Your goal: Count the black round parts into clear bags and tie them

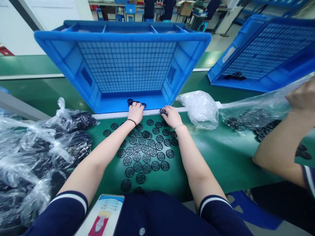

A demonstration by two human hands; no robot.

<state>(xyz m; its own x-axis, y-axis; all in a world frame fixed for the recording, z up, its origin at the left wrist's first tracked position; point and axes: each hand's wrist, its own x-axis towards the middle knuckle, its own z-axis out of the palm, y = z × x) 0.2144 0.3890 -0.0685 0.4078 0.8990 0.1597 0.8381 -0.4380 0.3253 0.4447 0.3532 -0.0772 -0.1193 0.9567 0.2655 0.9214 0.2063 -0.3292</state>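
R fingers (167, 108) w/ disc (162, 111) nr bin edge (110, 108)

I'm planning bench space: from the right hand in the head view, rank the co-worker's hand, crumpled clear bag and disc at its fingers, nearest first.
1. Disc: held by the right hand.
2. Crumpled clear bag: to its right.
3. Co-worker's hand: picture's right edge.

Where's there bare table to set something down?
Widest bare patch: the green tabletop between the right forearm and the co-worker's arm, nearer than the crumpled plastic bag. Crowded: between right and left forearm, black discs lie spread; far left, filled bags are piled.
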